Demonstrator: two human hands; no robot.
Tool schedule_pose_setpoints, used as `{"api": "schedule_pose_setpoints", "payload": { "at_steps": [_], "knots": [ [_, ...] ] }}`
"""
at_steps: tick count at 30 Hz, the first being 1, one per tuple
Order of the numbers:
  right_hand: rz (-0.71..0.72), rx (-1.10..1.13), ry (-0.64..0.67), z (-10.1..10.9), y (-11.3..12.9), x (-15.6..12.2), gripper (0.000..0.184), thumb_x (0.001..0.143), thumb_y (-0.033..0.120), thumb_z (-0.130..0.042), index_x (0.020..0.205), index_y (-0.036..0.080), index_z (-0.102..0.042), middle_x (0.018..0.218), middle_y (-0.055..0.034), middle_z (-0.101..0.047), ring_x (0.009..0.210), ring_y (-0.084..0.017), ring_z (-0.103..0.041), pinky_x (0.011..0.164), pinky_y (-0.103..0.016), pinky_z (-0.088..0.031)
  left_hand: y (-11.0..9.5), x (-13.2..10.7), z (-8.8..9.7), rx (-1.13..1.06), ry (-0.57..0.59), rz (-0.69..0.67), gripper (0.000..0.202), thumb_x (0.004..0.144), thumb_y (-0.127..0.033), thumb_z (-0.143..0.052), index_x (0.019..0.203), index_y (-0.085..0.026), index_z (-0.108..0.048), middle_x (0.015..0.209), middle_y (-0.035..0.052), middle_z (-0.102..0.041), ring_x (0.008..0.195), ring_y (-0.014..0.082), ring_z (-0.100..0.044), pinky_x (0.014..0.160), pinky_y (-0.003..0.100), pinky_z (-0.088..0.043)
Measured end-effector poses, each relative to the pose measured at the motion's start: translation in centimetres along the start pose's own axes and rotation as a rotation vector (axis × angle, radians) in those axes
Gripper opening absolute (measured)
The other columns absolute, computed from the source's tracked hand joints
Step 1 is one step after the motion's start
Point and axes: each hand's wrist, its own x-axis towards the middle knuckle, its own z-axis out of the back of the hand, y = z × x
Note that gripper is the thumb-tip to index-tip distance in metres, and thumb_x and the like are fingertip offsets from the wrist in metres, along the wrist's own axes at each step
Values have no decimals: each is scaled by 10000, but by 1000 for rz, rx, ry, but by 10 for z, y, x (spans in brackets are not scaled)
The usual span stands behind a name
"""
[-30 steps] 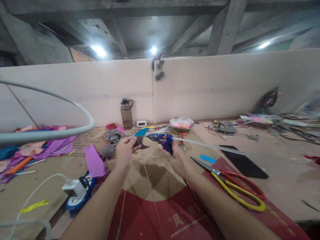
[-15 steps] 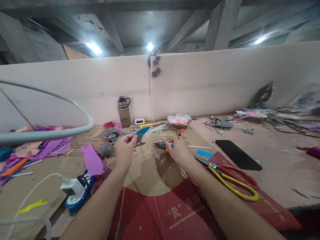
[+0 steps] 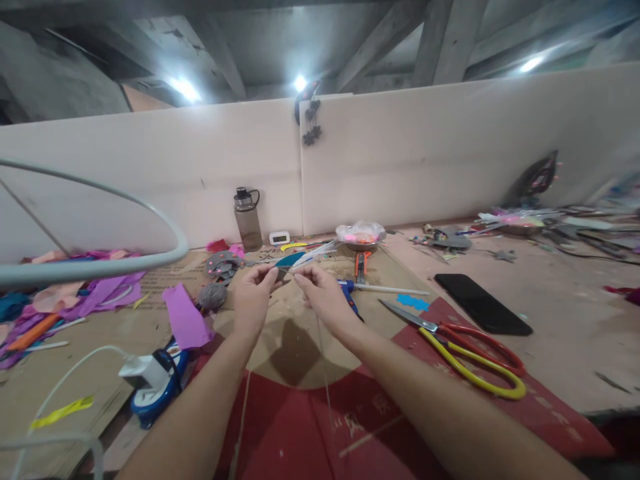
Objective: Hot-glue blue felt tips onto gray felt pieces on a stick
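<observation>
A blue and grey curved piece that looks like felt (image 3: pixel 289 260) is pinched between the thumb and fingers of my left hand (image 3: pixel 254 297). My right hand (image 3: pixel 324 299) is closed in a pinch at the piece's right end. A thin pale line runs between the fingertips; whether the right fingers grip it or the piece's edge is too small to tell. Just beyond the right hand a blue glue gun (image 3: pixel 347 288) lies on the cardboard, partly hidden by that hand. Behind it rests an orange and black cutter (image 3: pixel 361 265).
Red-and-yellow-handled scissors (image 3: pixel 473 357), a blue felt cutout (image 3: pixel 413 302) and a black phone (image 3: pixel 483 303) lie to the right. A bottle (image 3: pixel 247 223) and a bowl (image 3: pixel 360 237) stand at the back. Left are a power strip (image 3: pixel 150 403), purple felt (image 3: pixel 186 319) and a grey tube (image 3: pixel 100 272).
My right hand has let go of the glue gun, which now lies on the cardboard. That hand has moved left to meet the felt piece in my left hand.
</observation>
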Motion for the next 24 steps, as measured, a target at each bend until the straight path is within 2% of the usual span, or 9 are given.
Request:
{"api": "schedule_pose_setpoints", "payload": {
  "at_steps": [3,6,12,24],
  "knots": [
    [163,-135,-77,10,-7,5,165,780,329,-507,795,174,-561,714,3,-551,648,-119,-476,615,-253,-385,1,0,-2,-70,20,60,249,623,-330,-704,773,-137,-655,782,29,-641,707,127,-605,695,278,-519],
    [237,-237,-114,15,-6,5,175,781,331,-510,773,171,-580,742,-13,-572,683,-131,-482,651,-261,-377,0,0,-3,-120,19,118,265,598,-315,-726,776,-134,-649,798,32,-637,710,127,-611,681,275,-530],
    [231,-267,-143,15,-4,2,185,775,339,-514,738,172,-587,695,-5,-547,637,-127,-445,605,-249,-354,-1,-2,-5,-197,31,185,261,572,-293,-741,757,-140,-639,767,23,-627,688,135,-616,633,278,-537],
    [226,-270,-191,17,-3,4,195,770,329,-509,783,167,-618,630,17,-486,587,-115,-393,574,-241,-322,-8,-6,-10,-207,38,215,252,541,-277,-745,714,-146,-616,729,6,-605,681,128,-599,621,288,-547]
  ]
}}
